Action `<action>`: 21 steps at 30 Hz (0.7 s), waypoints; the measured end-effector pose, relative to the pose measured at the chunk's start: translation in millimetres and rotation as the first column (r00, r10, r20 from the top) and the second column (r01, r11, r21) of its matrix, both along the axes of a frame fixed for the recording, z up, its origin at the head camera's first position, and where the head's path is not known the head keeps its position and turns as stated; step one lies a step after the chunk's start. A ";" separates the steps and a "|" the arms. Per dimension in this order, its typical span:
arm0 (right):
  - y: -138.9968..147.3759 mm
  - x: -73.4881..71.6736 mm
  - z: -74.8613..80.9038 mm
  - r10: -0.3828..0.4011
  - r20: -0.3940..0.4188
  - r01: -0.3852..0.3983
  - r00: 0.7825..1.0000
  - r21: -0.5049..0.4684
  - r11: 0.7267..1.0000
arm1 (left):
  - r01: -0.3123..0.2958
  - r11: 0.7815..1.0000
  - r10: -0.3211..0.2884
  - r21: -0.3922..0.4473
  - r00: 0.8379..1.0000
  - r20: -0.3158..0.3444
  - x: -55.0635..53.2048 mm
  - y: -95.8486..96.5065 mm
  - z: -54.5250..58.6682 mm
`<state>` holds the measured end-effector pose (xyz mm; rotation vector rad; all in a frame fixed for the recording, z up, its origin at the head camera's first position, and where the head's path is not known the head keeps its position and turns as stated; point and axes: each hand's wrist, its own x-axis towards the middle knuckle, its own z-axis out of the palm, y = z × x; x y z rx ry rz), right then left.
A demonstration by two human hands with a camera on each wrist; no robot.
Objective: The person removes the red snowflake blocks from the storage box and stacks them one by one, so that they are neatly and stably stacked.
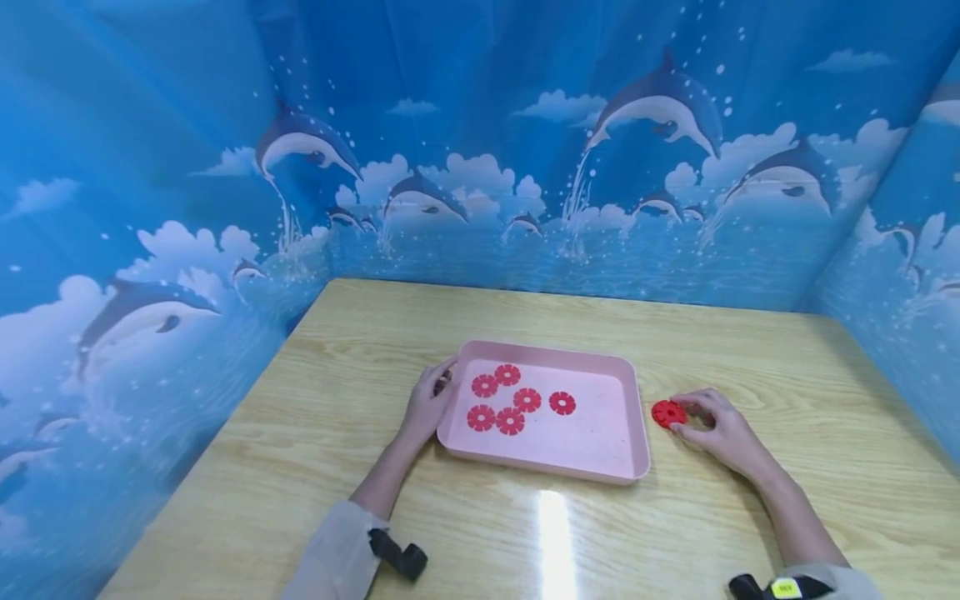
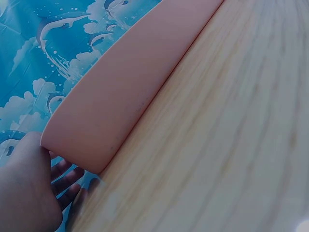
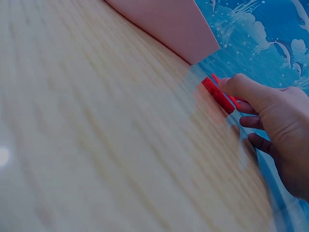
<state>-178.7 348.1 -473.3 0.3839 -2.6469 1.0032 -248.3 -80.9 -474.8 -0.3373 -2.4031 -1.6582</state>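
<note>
A shallow pink tray (image 1: 555,468) lies on the table, with several flat red notched discs (image 1: 527,400) in its left and middle part. My left hand (image 1: 429,405) holds the tray's left rim; in the left wrist view its thumb is at the rim and the fingers (image 2: 67,181) are beside the outer wall. Just right of the tray, my right hand (image 1: 716,427) pinches red notched discs (image 1: 666,414) between thumb and fingers, low over the wood. The right wrist view shows these red discs (image 3: 218,95) edge-on, one slightly apart from the rest; their number cannot be told.
The light wood table (image 1: 360,333) extends all round the tray, with a bright reflection in front. Blue dolphin-print sheeting (image 1: 480,200) hangs along the table's back and sides. Black straps (image 1: 397,554) with small devices sit on both sleeves.
</note>
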 end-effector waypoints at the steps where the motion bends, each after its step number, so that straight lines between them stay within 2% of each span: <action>1: -0.1 -0.2 0.0 0.000 0.002 0.000 1.000 0.000 1.000 | -0.001 1.000 0.001 0.000 1.000 -0.004 -0.1 -0.1 -0.3; 6: -0.4 0.0 0.1 0.002 0.009 -0.002 1.000 0.003 1.000 | 0.001 1.000 -0.001 0.003 1.000 -0.018 -0.6 -0.4 -1.4; 15: -1.0 0.3 -0.3 0.013 0.008 -0.013 1.000 -0.011 1.000 | -0.001 1.000 0.001 0.005 1.000 0.014 -2.5 -0.7 -3.1; 21: -1.0 0.2 -0.7 -0.008 0.023 0.009 1.000 -0.006 1.000 | -0.006 1.000 0.006 0.001 1.000 0.027 -1.6 0.2 -1.4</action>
